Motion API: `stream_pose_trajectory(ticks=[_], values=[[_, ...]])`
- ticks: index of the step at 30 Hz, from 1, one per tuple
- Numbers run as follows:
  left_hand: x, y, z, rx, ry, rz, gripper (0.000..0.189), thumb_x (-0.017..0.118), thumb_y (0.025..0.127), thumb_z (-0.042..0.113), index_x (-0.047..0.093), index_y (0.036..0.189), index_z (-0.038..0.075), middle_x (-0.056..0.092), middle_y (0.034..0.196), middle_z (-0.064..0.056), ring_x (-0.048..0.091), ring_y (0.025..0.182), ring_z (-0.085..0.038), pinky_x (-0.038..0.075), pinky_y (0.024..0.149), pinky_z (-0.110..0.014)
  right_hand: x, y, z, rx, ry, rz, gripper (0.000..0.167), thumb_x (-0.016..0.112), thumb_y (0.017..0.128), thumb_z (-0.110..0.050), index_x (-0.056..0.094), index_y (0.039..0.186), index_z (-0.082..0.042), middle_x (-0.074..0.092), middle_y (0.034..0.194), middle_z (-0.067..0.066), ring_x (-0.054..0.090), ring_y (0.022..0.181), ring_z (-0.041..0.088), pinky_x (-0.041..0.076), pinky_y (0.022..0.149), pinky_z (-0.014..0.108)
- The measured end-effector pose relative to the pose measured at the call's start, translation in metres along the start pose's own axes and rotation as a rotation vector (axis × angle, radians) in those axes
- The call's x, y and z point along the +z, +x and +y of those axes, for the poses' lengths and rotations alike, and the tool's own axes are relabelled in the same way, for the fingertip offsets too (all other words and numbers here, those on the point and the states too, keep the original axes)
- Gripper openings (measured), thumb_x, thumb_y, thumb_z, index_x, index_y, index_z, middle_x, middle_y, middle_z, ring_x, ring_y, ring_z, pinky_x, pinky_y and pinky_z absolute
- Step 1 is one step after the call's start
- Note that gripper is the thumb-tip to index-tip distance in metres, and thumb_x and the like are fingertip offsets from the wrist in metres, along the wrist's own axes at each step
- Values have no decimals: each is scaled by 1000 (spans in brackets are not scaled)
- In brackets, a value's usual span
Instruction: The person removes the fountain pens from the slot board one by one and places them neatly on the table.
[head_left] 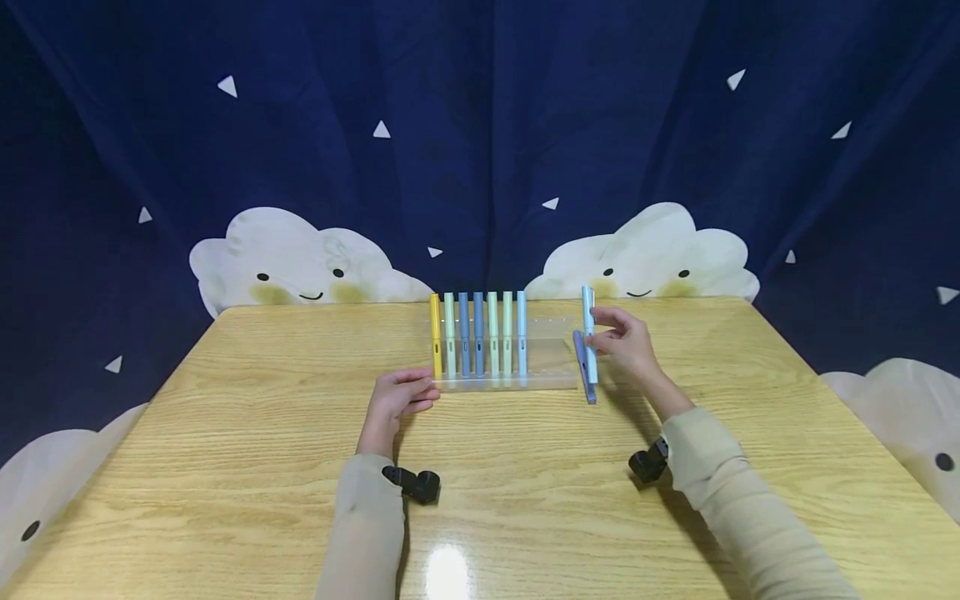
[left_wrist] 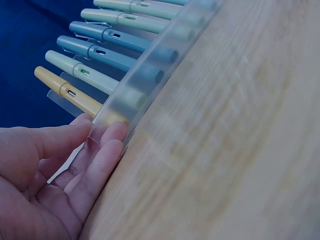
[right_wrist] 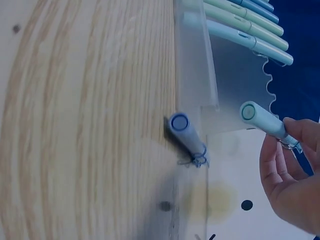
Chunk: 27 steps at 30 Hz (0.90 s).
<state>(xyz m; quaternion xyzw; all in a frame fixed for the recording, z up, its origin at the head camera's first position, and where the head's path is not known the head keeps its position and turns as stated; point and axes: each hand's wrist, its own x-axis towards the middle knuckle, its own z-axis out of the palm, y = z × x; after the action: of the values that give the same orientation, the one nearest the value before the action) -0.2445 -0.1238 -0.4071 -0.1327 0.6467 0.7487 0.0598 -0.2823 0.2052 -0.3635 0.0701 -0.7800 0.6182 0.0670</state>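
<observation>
A clear plastic pen rack (head_left: 551,358) stands on the table with several capped pens side by side: one yellow (head_left: 436,321), others pale green, darker blue and light blue (head_left: 522,317). My left hand (head_left: 403,393) pinches the rack's front left corner between thumb and fingers, below the yellow pen (left_wrist: 77,95) in the left wrist view. Past the rack's right end, my right hand (head_left: 626,340) pinches a light blue pen (right_wrist: 262,120), held nearly upright and apart from the rack. A purple-blue pen (right_wrist: 187,137) lies on the table beside the rack's right end.
The rack's back edge has scalloped notches (right_wrist: 270,82), with unfilled ones at the right end. Behind the wooden table (head_left: 262,433) hangs a dark blue curtain (head_left: 465,150) with white clouds and triangles. A black camera (head_left: 416,483) sits on each wrist.
</observation>
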Motion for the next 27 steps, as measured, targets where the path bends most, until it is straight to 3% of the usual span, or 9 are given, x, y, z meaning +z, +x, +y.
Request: stream_pose_trajectory(ticks=[11,15,18,22,27], values=[[0,1,-1,2,6,2,26,56,83,-7,57,109,-11,65,78,-13,64,63,-16,55,59,-26,-14,3,15,100,16,-9,44,58,79,12,43,121,13,51,112,28,58,69,5,54,66,28],[0,0,0,1,9,6,25,57,83,-7,58,108,-10,66,79,-13,64,63,-16,55,59,-26,-20,11,29,180,-1,-33,46,60,79,7,45,122,8,57,102,11,59,70,4,54,67,28],[0,0,0,7,11,0,26,56,84,-7,56,109,-11,66,80,-14,64,64,-16,55,59,-26,-22,14,33,236,-20,-48,46,62,79,5,46,122,6,57,99,6,60,70,7,54,67,29],[0,0,0,13,10,-10,26,56,84,-7,56,110,-12,65,82,-16,64,64,-15,55,60,-26,-22,12,28,283,-74,-80,46,60,81,4,43,124,9,50,113,24,58,68,8,54,67,32],[0,0,0,15,13,-11,26,55,85,-6,56,110,-12,65,83,-16,64,64,-15,55,60,-26,-22,12,27,347,-114,-117,48,59,82,5,40,126,10,44,118,30,58,67,10,54,64,29]])
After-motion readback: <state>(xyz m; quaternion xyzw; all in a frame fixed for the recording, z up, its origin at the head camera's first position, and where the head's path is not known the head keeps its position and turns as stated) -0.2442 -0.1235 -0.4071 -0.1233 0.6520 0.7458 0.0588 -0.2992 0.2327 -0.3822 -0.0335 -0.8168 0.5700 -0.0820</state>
